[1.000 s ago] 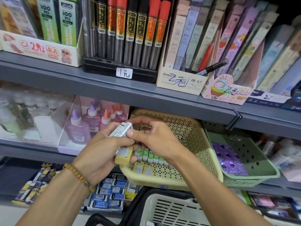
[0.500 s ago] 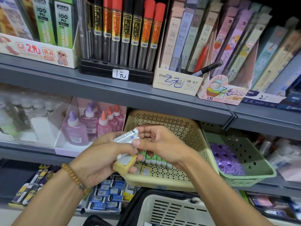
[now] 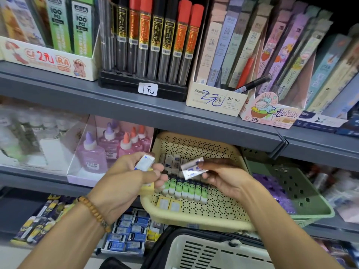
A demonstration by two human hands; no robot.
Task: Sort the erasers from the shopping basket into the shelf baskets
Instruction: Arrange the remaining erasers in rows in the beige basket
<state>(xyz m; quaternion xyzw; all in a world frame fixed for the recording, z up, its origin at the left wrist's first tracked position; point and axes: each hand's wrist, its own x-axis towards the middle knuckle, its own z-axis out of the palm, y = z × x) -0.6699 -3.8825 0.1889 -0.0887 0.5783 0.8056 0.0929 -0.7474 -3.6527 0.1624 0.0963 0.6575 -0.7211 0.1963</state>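
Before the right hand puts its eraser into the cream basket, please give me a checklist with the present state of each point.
1. Right hand pinches the white-and-blue wrapped eraser: ok.
2. Eraser is above the cream perforated plastic basket: ok.
3. Same erasers already in the upright row of grey-white erasers at the basket's back: cannot tell, blurred.
4. Free floor beside the row of green-capped erasers: ok.
5. Left hand holds the white-sleeved eraser and yellow eraser securely: ok.

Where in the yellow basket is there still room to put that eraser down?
The yellow basket has bare dotted floor on the near right, between the green-topped eraser row and its front rim, right of the two yellow erasers. More shows at the back, above the white erasers. The middle is crowded, under both hands.
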